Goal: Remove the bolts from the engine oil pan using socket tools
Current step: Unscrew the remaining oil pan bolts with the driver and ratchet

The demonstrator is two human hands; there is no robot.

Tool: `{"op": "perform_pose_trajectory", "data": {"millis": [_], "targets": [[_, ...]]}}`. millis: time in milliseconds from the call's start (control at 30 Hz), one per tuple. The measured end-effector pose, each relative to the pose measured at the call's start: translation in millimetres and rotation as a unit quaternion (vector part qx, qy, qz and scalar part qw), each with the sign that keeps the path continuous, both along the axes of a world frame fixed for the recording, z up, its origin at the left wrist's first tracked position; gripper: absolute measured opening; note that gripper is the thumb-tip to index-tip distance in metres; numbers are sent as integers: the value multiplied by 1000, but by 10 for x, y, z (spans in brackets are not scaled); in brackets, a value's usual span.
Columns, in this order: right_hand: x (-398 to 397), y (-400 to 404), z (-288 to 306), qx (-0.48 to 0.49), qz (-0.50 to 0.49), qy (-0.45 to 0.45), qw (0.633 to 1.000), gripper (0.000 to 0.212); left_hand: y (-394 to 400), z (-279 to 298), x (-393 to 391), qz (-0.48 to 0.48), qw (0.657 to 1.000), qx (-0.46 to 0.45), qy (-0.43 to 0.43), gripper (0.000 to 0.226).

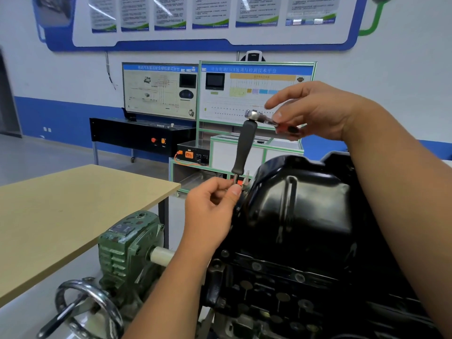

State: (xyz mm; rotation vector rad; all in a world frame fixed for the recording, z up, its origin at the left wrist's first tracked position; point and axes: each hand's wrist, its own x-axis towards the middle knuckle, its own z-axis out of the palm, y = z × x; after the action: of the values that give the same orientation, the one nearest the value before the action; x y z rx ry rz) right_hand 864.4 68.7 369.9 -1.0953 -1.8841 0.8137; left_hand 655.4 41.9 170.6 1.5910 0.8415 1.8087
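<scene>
The black oil pan (305,204) sat uppermost on the inverted engine block (281,289), mounted on a stand beside the green gearbox (129,243) and its handwheel (88,307). At the pan's far left edge the driver extension (244,150) stood nearly upright on a flange bolt, hidden by fingers. The left hand (212,206) pinched the shaft at its lower end; the right hand (315,111) gripped the ratchet (259,116) at its top. Judged best practice: keep the shaft square to the flange, steady the socket low, and swing in short arcs so it does not slip off. The tan surface (73,211) lay to the left.
</scene>
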Motion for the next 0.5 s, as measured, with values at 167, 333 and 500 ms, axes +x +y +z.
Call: {"op": "perform_pose_trajectory", "data": {"millis": [167,333,500], "targets": [[24,-89,20,-34,135,-70,988,56,30,-12,-11,42,999,-11,-11,14],[18,-34,-2,4,83,27,996,42,55,-23,-7,38,999,-20,-18,19],[41,-54,16,-12,172,14,985,52,60,-21,7,79,997,-16,2,23]]}}
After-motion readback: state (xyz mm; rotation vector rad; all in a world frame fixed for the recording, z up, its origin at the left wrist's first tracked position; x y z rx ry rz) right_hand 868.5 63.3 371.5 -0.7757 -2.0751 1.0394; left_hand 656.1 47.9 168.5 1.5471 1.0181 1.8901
